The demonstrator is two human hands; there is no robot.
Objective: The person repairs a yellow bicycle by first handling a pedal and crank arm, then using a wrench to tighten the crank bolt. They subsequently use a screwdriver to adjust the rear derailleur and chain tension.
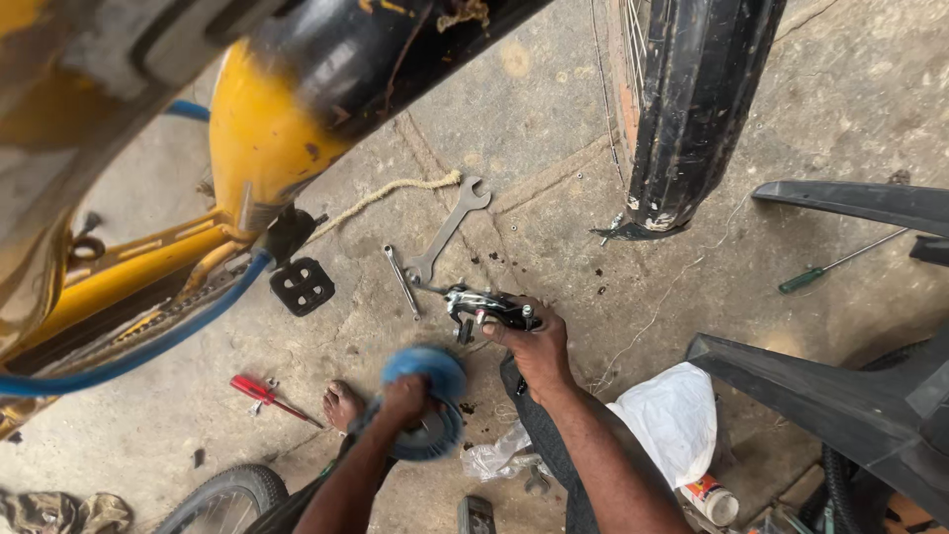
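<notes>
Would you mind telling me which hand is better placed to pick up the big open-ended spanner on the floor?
The right hand, probably: it grips the brake part lying just below the spanner, while the left hand sits farther back holding a blue round tin.

Likely a bicycle repair workshop, stained concrete floor (554, 227), yellow bicycle frame (129, 267), black tyre (692, 109), spanners (447, 229), screwdrivers (265, 394) scattered about

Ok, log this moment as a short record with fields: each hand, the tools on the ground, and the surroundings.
left hand: holds a blurred blue round object
right hand: grips a black and silver bicycle brake part
tools on ground: large open-ended wrench, small spanner, red screwdriver, green screwdriver
surroundings: yellow bicycle frame, black pedal, black tyre, white plastic bag, concrete floor
</notes>
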